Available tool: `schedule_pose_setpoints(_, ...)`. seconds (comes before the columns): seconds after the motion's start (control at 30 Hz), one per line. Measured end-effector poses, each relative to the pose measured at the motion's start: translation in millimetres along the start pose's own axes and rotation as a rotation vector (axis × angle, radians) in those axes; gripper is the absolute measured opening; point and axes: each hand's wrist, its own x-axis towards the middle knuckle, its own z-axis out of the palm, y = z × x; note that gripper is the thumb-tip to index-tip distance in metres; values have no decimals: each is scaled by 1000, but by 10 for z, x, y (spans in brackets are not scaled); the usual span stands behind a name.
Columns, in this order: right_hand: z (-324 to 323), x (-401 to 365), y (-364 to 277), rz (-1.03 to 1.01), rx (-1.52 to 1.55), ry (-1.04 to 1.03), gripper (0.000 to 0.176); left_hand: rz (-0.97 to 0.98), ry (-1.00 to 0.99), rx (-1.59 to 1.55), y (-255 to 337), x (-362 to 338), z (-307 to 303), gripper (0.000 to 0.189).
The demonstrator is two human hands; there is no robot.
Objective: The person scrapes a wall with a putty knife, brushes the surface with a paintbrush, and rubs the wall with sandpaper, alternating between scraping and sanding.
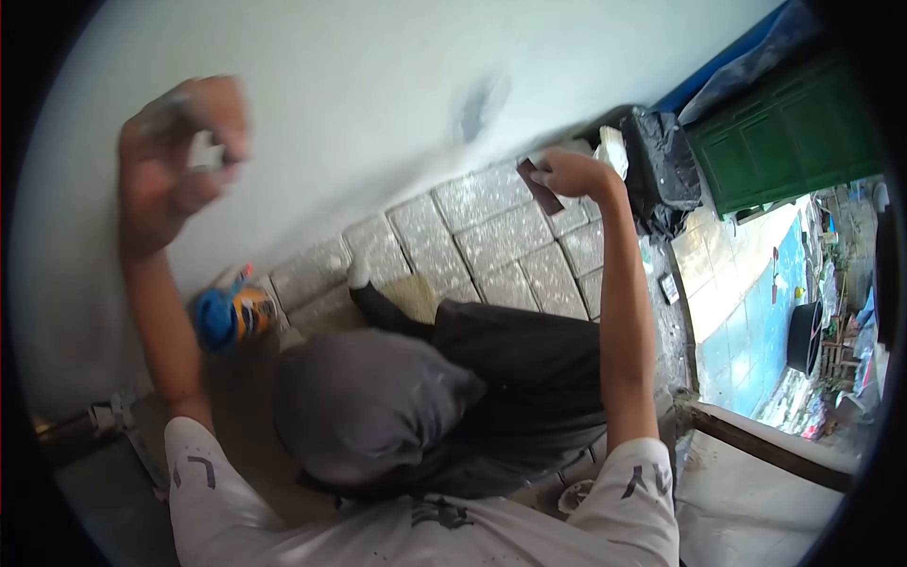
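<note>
My left hand [184, 161] is raised at the upper left in front of the pale wall [350, 85]. It is blurred, its fingers curled round toward the thumb. Something white shows inside the curl; whether that is a held piece or the wall behind, I cannot make out. With my right arm stretched forward, my right hand [576, 175] grips a flat reddish-brown strip [540, 187], perhaps folded sandpaper, between thumb and fingers. The strip is held above the paving blocks [491, 236], near the foot of the wall. A grey smudge [479, 109] marks the wall between my hands.
An orange container with a blue top [231, 317] stands by the wall at left. My bent legs in dark trousers [378, 406] fill the middle. At right are a black plastic-wrapped bundle [661, 170], a green panel [784, 132] and a wooden bar [765, 444].
</note>
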Motion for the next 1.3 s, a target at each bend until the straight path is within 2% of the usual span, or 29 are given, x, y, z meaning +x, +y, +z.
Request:
schedule_pose_setpoints(0.03, -81, -111, 28, 88, 80, 35, 33, 132, -86, -7, 13, 252, 100, 47)
schedule_pose_setpoints(0.07, -34, -41, 115, 89, 47, 115, 34, 276, -270, -56, 48, 466, 142, 29)
schedule_pose_setpoints(0.1, 82, 48, 161, 96, 21, 195, 34, 307, -291, -52, 119, 555, 263, 29)
schedule_pose_setpoints(0.13, -17, -110, -130, 134, -27, 136, 36, 382, -345, 7, 190, 607, 408, 28)
schedule_pose_setpoints(0.17, 86, 32, -158, 149, -74, 94, 38, 432, -400, 49, 280, 578, 573, 27)
schedule_pose_setpoints(0.2, 290, 208, -80, 91, 47, 67, 37, 366, -384, 40, 377, 488, 717, 36)
schedule_pose_setpoints(0.23, 361, 138, -270, 79, 146, 91, 35, 343, -409, 23, 417, 351, 768, 36)
schedule_pose_setpoints(0.3, 427, 37, -422, -93, 148, 50, 33, 352, -445, 188, 520, 213, 789, 32)
schedule_pose_setpoints(0.33, 395, -1, -460, -84, 197, 78, 34, 351, -486, 233, 595, 117, 712, 29)
schedule_pose_setpoints(0.37, 431, -31, -510, -76, 260, 88, 34, 356, -484, 222, 638, 29, 633, 29)
schedule_pose_setpoints(0.43, 483, -181, -702, 28, 259, 264, 35, 213, -442, 182, 699, -210, 474, 25)
schedule_pose_setpoints(0.53, 532, -234, -868, -56, 326, 350, 33, 215, -346, 182, 811, -524, 408, 22)
schedule_pose_setpoints(0.63, 723, -127, -1080, -35, 743, 500, 30, 259, -241, 211, 869, -734, 424, 17)
schedule_pose_setpoints(0.7, 874, 67, -1138, -3, 758, 548, 28, 200, -140, 273, 839, -779, 426, 11)
schedule_pose_setpoints(0.77, 1104, 263, -1220, -93, 955, 626, 29, 164, -115, 313, 693, -740, 396, 8)
schedule_pose_setpoints(0.83, 1284, 425, -1384, -29, 1053, 833, 29, -47, -28, 163, 386, -637, 375, 15)
schedule_pose_setpoints(0.87, 1345, 530, -1412, 28, 1038, 873, 29, -39, -17, 164, 180, -564, 398, 15)
schedule_pose_setpoints(0.93, 1451, 567, -1575, 26, 1164, 896, 28, -160, 174, -224, -278, -506, 513, 23)
schedule_pose_setpoints(0.97, 1528, 696, -1567, 17, 1230, 902, 28, -162, 179, -225, -473, -490, 611, 23)
schedule_pose_setpoints(1.03, 1559, 677, -1654, 74, 1255, 885, 28, -348, 214, -312, -859, -485, 869, 28)
schedule_pose_setpoints(1.1, 1684, 752, -1696, 153, 1293, 858, 28, -388, 187, -362, -1237, -554, 1084, 24)
schedule_pose_setpoints(1.17, 1890, 1008, -1649, 197, 1330, 931, 29, -337, 7, -260, -1523, -691, 1195, 24)
schedule_pose_setpoints(1.2, 1980, 1129, -1661, 217, 1332, 976, 30, -418, -108, -216, -1515, -752, 1162, 21)
schedule_pose_setpoints(1.23, 2017, 1227, -1713, 231, 1340, 967, 30, -431, -118, -220, -1538, -784, 1122, 21)
schedule_pose_setpoints(1.3, 2107, 1378, -1839, 201, 1391, 1082, 31, -526, -157, -170, -1587, -842, 1040, 21)
